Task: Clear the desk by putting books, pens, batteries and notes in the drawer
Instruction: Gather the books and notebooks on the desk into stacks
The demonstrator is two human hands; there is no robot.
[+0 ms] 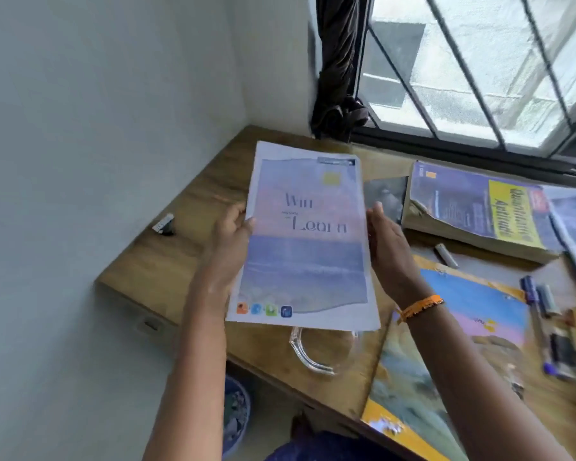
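I hold a thin book with a pale purple cover (305,241) above the wooden desk (187,234), both hands on it. My left hand (231,234) grips its left edge. My right hand (384,241) is pressed flat against its right edge. A thick yellow and blue book (473,211) lies at the right by the window. A large yellow-edged book (446,354) lies at the front right. Several pens (542,314) lie at the right edge. A small battery (446,256) rests between the two books. A closed drawer front (150,324) shows under the desk's left end.
A clear glass dish (320,354) sits on the desk under the held book. A small black and white object (165,224) lies near the left wall. A dark photo (386,194) lies behind my right hand. A barred window (479,71) runs along the back.
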